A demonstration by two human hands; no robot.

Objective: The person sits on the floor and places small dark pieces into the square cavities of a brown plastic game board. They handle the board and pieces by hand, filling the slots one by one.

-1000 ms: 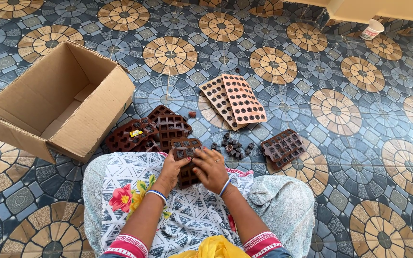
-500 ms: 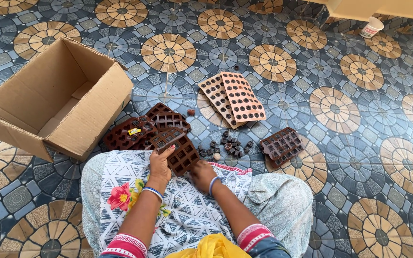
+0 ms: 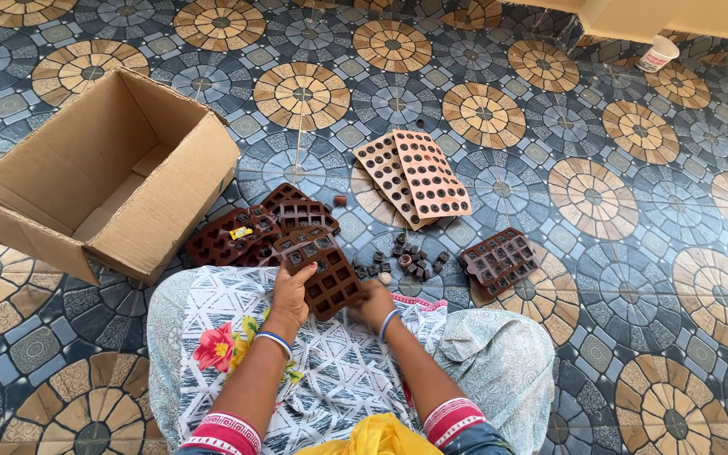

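Fabric of the printed garment fills the nearest part of my view, and just past the knees both hands work on one brown silicone mould. My left hand grips the mould's near-left edge, thumb on top and fingers beneath, holding it tilted over the lap's edge. My right hand is blurred at the mould's lower right corner; it touches the mould there, but I cannot tell whether its fingers are closed on it or merely pressing from below. To do this well, I judge I should keep the left grip firm at the rim and flex the mould from beneath, cavity by cavity, so pieces drop onto the floor rather than into the cloth. Just beyond, a scatter of small dark moulded pieces lies on the patterned tile floor, with more brown moulds stacked to the left and one lying apart to the right. Farther out rest two paler perforated trays, overlapping, and an open cardboard box at left. A white cup stands far off by the wall.
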